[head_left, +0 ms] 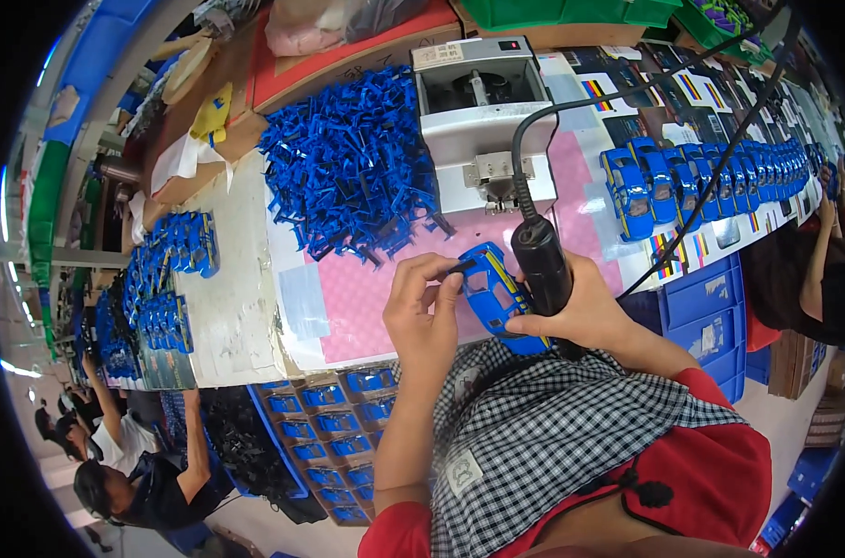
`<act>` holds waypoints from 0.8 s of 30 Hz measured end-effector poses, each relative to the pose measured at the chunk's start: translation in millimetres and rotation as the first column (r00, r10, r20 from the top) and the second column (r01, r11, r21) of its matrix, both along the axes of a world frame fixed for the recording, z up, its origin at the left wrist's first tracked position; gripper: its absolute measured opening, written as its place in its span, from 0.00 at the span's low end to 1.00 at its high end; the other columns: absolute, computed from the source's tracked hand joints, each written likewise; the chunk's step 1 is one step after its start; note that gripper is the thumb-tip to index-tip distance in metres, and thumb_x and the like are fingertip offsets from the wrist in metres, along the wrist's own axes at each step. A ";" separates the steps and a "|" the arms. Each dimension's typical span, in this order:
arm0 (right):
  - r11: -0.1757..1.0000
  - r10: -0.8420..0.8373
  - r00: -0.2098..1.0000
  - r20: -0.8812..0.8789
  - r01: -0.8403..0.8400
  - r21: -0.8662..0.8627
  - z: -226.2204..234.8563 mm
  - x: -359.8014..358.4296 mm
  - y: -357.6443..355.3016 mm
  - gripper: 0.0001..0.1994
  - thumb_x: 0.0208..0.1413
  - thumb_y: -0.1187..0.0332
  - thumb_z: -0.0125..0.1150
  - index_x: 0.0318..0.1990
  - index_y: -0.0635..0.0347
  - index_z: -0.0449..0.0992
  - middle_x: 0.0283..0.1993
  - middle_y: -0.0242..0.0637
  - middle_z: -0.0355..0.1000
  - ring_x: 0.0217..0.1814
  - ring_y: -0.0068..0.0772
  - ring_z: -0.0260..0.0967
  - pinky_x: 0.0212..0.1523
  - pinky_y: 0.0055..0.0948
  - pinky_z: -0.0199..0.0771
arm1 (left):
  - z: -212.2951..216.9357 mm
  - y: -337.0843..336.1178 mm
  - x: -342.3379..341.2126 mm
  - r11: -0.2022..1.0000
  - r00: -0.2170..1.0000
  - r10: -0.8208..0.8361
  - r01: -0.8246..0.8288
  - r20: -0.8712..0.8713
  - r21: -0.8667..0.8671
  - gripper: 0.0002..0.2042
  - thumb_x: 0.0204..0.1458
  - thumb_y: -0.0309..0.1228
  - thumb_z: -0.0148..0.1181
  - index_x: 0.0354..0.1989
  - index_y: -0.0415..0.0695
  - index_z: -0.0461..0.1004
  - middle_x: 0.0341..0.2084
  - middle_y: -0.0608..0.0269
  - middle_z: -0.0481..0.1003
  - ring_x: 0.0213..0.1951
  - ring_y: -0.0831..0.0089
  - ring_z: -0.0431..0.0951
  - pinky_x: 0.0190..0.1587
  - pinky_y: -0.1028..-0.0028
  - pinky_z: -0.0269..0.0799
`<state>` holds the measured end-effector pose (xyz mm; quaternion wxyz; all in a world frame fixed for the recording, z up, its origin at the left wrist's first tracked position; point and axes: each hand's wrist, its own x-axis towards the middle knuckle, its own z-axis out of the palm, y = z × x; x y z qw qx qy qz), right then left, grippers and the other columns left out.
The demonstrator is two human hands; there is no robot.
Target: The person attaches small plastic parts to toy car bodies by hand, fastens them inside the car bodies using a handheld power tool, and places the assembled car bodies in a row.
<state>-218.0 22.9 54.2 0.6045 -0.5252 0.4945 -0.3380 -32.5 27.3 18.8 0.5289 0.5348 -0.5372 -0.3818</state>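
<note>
A blue toy car body (486,296) with a yellow stripe is held over the near edge of the bench, tilted, with its window openings showing. My left hand (422,302) is closed, thumb and fingertips pinching a small dark part (462,266) against the car's far end. My right hand (585,302) is closed around a black electric screwdriver (541,265); its thumb presses on the car's near side. The screwdriver's tip is hidden. Beyond my left hand lies a heap of small blue plastic parts (343,163) on a pink mat (357,316).
A grey screw-feeding machine (483,121) stands just beyond my hands. A curling black cable (523,139) rises from the screwdriver. Rows of blue car bodies (664,186) line the bench at right. Blue crates (701,312) stand below. Co-workers sit at left (153,493) and right.
</note>
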 end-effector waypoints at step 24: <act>0.952 -0.077 0.996 0.033 0.083 -0.296 10.2 0.3 -3.6 0.29 0.34 0.73 0.72 0.46 0.67 0.65 0.36 0.35 0.75 0.22 0.13 0.64 0.24 0.13 0.65 | -26.6 18.7 -32.4 0.880 0.801 -0.216 0.408 -0.558 0.245 0.23 0.60 0.36 0.45 0.61 0.39 0.54 0.51 0.57 0.66 0.52 0.72 0.66 0.53 0.73 0.62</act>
